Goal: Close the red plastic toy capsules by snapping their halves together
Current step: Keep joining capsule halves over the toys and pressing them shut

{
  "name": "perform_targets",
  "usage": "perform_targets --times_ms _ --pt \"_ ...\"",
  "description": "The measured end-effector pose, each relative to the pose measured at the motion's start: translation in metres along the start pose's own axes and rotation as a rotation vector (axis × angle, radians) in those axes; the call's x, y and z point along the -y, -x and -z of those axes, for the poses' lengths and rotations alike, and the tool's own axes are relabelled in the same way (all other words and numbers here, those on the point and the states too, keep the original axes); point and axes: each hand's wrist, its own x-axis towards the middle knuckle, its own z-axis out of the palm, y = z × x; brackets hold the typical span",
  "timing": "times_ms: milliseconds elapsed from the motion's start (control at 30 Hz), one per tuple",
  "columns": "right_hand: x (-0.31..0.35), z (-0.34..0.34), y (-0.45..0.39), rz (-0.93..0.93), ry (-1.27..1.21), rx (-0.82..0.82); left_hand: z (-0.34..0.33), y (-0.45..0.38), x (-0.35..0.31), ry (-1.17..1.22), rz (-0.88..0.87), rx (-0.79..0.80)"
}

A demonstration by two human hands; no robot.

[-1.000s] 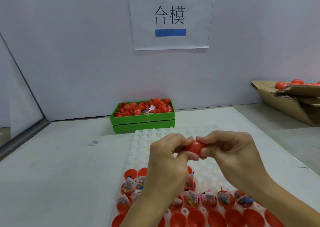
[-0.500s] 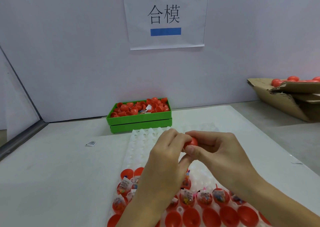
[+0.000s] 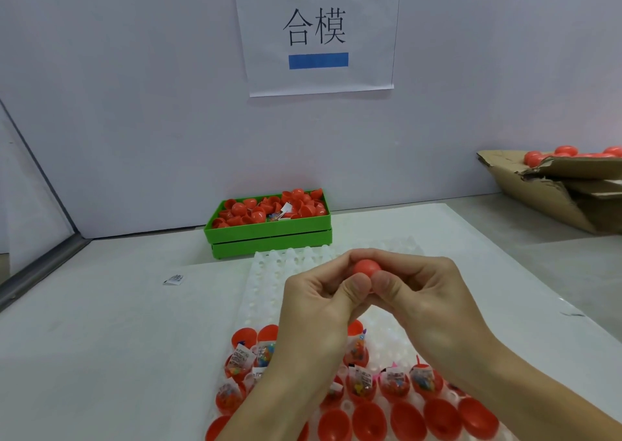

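White counter point(image 3: 101, 339) spans the view, grey wall behind with a paper sign point(image 3: 319, 33) taped up. Cardboard box point(image 3: 552, 195) far right on the counter, red capsules showing over its flap. Green bin point(image 3: 269, 238) at the back centre against the wall, heaped with loose red halves. White dimpled tray point(image 3: 266, 292) runs from just in front of the bin toward the camera; near rows hold open red capsule halves point(image 3: 370, 420), some empty, some with small packaged toys inside. Both hands are up over the middle of the tray, clear of it. Left hand point(image 3: 313, 309) and right hand point(image 3: 427, 299) meet on one red capsule point(image 3: 366, 268): fingers of both curled tight around it, thumbs pressed side by side on its near face, only the top dome visible. Can't tell if the seam is fully snapped, it's hidden. Small white packet point(image 3: 174, 279) lies alone on the counter, left of the tray, well apart from it.
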Motion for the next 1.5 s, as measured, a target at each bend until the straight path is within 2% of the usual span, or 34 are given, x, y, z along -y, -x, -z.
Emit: perform_targets --times_ms 333,467,600,700,767,833,900,967,1033,1133,1367,1500 --pt "0.001 0.002 -0.001 0.021 -0.045 0.027 -0.001 0.002 -0.003 -0.032 -0.056 -0.033" --pt "0.005 0.004 -0.004 0.011 -0.053 0.083 0.004 -0.001 -0.006 0.045 -0.046 0.0" --pt "0.008 0.012 -0.006 0.002 -0.032 0.116 0.001 -0.002 -0.008 0.221 0.051 0.077" --pt "0.009 0.015 -0.006 -0.004 0.0 0.162 0.001 -0.002 -0.006 0.317 0.133 0.051" --pt "0.009 0.015 -0.006 0.017 0.084 0.136 0.002 -0.003 -0.006 0.33 0.157 0.016" --pt "0.008 0.015 -0.007 0.031 0.186 0.057 0.003 -0.004 -0.006 0.252 0.142 -0.021" --pt "0.009 0.016 -0.007 0.033 0.258 -0.006 0.005 -0.005 -0.004 0.055 0.08 -0.089" --pt "0.008 0.017 -0.008 0.025 0.303 -0.022 0.009 -0.006 -0.004 -0.191 -0.026 -0.15" --pt "0.007 0.017 -0.008 0.021 0.345 -0.027 0.013 -0.005 -0.005 -0.326 -0.094 -0.131" --pt "0.005 0.019 -0.007 0.055 0.39 -0.037 0.015 -0.003 -0.008 -0.414 -0.128 -0.055" --pt "0.005 0.019 -0.008 0.127 0.439 -0.049 0.014 -0.002 -0.006 -0.516 -0.147 -0.066" --pt "0.005 0.02 -0.007 0.129 0.393 -0.021 0.014 -0.001 -0.005 -0.568 -0.213 -0.012"
